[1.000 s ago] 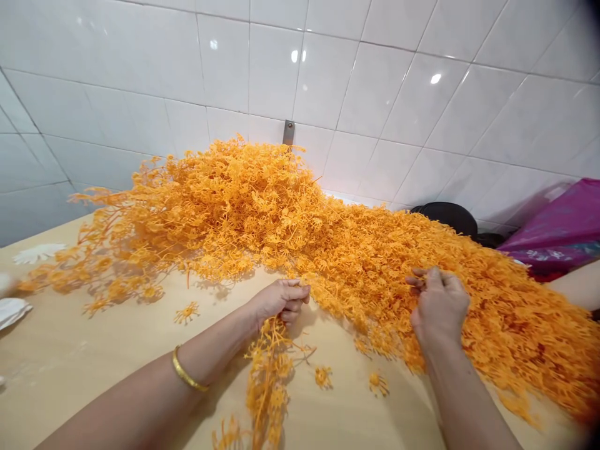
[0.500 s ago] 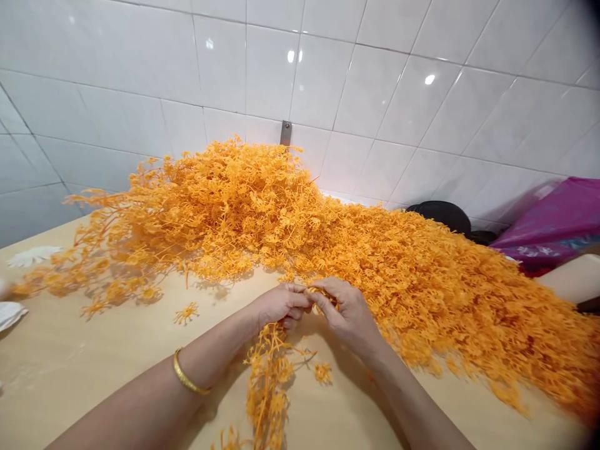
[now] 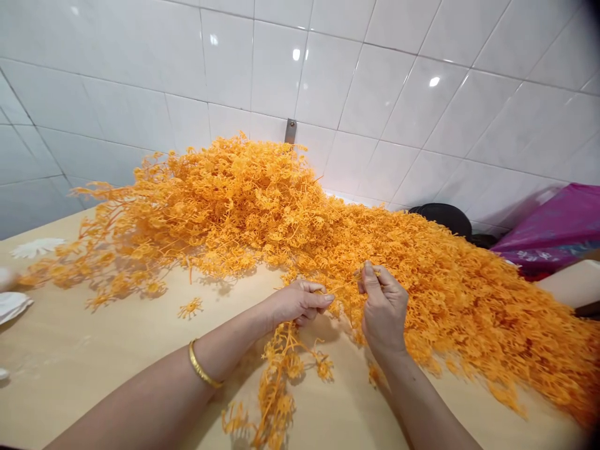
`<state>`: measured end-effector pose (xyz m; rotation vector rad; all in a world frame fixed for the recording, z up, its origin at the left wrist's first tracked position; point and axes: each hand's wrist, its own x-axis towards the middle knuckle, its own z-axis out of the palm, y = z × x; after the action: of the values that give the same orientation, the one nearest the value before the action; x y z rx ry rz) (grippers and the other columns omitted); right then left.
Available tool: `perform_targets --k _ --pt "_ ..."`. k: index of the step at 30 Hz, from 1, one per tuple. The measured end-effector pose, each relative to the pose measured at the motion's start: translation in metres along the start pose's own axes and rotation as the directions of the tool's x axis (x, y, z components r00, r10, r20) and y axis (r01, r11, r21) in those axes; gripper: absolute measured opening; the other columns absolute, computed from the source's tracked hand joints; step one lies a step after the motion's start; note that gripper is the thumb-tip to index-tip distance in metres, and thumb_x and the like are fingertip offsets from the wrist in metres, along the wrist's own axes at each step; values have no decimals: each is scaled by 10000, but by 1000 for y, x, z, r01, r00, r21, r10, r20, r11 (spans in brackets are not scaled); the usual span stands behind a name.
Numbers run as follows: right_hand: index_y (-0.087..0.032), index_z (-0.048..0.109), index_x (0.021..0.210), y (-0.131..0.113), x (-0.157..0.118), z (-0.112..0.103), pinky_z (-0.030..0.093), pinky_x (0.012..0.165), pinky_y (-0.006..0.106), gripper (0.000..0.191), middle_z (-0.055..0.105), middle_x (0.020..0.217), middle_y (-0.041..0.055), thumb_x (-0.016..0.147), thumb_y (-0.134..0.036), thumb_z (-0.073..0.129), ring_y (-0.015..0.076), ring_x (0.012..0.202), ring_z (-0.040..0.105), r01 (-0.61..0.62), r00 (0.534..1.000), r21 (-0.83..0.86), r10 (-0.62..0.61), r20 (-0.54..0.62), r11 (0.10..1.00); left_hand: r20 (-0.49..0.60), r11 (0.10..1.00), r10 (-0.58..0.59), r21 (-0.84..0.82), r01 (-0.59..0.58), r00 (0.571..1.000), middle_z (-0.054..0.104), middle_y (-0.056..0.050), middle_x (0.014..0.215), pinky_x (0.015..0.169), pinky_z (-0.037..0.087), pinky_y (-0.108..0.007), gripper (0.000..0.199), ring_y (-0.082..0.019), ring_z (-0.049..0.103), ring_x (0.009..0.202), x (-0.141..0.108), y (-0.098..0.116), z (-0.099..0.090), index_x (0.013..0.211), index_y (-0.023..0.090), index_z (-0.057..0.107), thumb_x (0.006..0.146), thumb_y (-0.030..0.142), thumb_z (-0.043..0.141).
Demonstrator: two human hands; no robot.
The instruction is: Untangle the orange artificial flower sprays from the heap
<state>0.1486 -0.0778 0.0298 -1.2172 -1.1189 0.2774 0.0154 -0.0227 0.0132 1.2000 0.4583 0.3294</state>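
Note:
My left hand (image 3: pixel 304 302), below a gold bangle on the wrist, is closed on the stem end of an orange plastic flower bunch (image 3: pixel 281 387) that hangs down over the table. To its right, my right hand (image 3: pixel 384 303) is closed, thumb pressed to the fingers, on a thin orange strand that seems to run across to the left fingertips. The hands are apart. Behind them spreads a large heap of orange plastic flowers (image 3: pixel 262 200). A loose orange flower (image 3: pixel 190 307) lies left of my left hand.
The pale table (image 3: pixel 117 369) meets a white tiled wall (image 3: pixel 347 81) with a metal bracket (image 3: pixel 290 131). White pieces (image 3: pixel 40 247) lie at the left edge. A black round object (image 3: pixel 445 219) and purple fabric (image 3: pixel 553 228) are at the right, behind the heap.
My right hand has moved right and slightly up, away from my left hand, and turned upright. My left hand has shifted a little right with the bunch.

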Motion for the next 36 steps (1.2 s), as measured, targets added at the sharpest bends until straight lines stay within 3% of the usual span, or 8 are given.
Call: perform_targets --k 19,21,24,26,29,32,34,36 --pt "-169 381 528 5 6 4 253 471 229 322 331 530 -49 762 -355 500 68 482 296 -33 997 111 40 -62 993 -55 990 121 74 -117 991 250 90 347 352 143 -203 370 -33 190 313 -3 -1 6 536 175 376 645 471 569" --pt "-176 374 539 2 23 -7 260 446 224 325 344 525 -54 741 -396 502 63 453 300 -93 984 130 111 -139 987 -91 987 124 115 -113 988 250 89 351 353 130 -201 391 -27 186 313 -5 -3 4 521 171 370 627 485 577" --pt "-190 333 555 -12 58 -48 246 397 211 342 344 530 -67 715 -449 489 48 397 248 -138 879 201 213 -426 970 -168 985 132 129 -111 977 232 92 354 352 103 -199 412 -20 169 309 -9 -5 -2 503 172 347 608 488 590" --pt "-185 372 555 -26 72 -83 250 401 210 311 381 546 -57 696 -415 528 47 408 264 -25 858 127 86 -507 992 -198 988 144 84 -129 970 200 100 346 348 115 -195 398 -23 159 301 -10 -6 -4 509 176 350 626 484 574" --pt "-174 462 531 -45 55 -126 269 435 227 256 418 534 -32 678 -350 575 71 457 329 46 936 -86 -73 -343 995 -172 989 147 49 -140 974 217 99 331 347 178 -194 364 -38 204 290 -8 -8 -3 543 172 401 651 490 542" --pt "-174 447 474 -50 5 -152 258 443 229 329 376 468 -31 698 -391 553 90 467 341 -123 992 -358 130 -5 926 -205 979 191 115 -170 960 358 59 386 376 228 -192 332 -58 329 338 -8 -9 -2 628 148 491 686 475 507" --pt "-172 451 480 -48 -33 -167 254 434 221 312 375 469 -34 669 -380 585 90 458 331 -234 891 -523 396 223 819 -259 968 228 162 -191 939 421 36 454 402 258 -191 311 -65 385 389 -9 -9 -4 687 136 537 696 446 508" --pt "-175 469 498 -45 -66 -184 299 455 218 270 426 492 -24 674 -348 580 107 486 377 -230 712 -648 580 397 726 -294 963 246 182 -199 924 450 23 486 441 303 -198 275 -72 414 427 -11 -7 -6 674 131 551 688 405 528"
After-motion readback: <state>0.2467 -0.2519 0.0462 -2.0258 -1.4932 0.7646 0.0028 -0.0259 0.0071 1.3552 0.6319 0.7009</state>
